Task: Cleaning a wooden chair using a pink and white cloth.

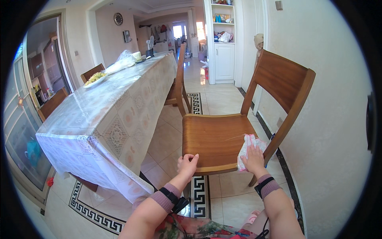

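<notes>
A brown wooden chair (215,137) stands before me, its backrest to the right. My right hand (254,159) lies on a white cloth with pink edging (247,149), pressing it on the seat near the foot of the backrest. The fingers point away from me and are slightly spread. My left hand (188,165) rests at the near left corner of the seat, fingers curled against the edge and thumb on top. A thin thread lies on the seat beside the cloth.
On the left stands a long table with a patterned tablecloth (119,119), bearing a plate of food (95,78) and a plastic bag (122,61). Another wooden chair (180,74) is beside it. A wall (322,125) runs close behind the backrest on the right.
</notes>
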`<state>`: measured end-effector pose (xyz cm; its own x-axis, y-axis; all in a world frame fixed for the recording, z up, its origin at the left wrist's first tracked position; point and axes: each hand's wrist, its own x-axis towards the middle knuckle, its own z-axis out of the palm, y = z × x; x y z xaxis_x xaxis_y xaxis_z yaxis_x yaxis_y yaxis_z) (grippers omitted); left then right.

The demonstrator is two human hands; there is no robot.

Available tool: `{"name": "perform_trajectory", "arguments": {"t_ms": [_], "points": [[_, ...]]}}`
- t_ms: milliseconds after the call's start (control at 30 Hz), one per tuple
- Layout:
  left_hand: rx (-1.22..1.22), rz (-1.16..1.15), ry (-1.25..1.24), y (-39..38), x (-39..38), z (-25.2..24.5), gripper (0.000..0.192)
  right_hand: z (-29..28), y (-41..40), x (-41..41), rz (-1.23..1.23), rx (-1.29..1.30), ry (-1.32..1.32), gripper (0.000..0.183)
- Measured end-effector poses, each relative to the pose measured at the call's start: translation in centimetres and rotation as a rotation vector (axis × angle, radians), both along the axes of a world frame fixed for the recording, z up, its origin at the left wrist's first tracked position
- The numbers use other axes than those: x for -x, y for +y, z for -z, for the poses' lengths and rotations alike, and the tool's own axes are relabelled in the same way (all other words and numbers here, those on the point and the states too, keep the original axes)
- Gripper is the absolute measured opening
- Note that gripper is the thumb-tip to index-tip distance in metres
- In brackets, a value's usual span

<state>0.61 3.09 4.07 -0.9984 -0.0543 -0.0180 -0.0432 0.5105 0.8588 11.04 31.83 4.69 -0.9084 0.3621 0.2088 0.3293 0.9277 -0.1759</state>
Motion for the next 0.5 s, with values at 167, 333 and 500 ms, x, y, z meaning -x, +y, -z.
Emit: {"name": "perform_trajectory", "arguments": {"t_ms": [167, 333, 500], "points": [[0.033, 0.011, -0.024, 0.7, -0.6, -0.9, 0.037, 2.5, -4.5, 1.8, -0.048, -0.060, -0.014, 0.075], [0.063, 0.058, -0.101, -0.4, 1.4, 1.1, 0.053, 1.1, -16.0, 1.7, -0.645, -0.118, 0.166, 0.063], [0.077, -0.022, 0.052, 0.8, -0.4, 0.1, 0.046, 1.9, -14.3, 1.3, -0.827, -0.034, 0.277, 0.059]]}}
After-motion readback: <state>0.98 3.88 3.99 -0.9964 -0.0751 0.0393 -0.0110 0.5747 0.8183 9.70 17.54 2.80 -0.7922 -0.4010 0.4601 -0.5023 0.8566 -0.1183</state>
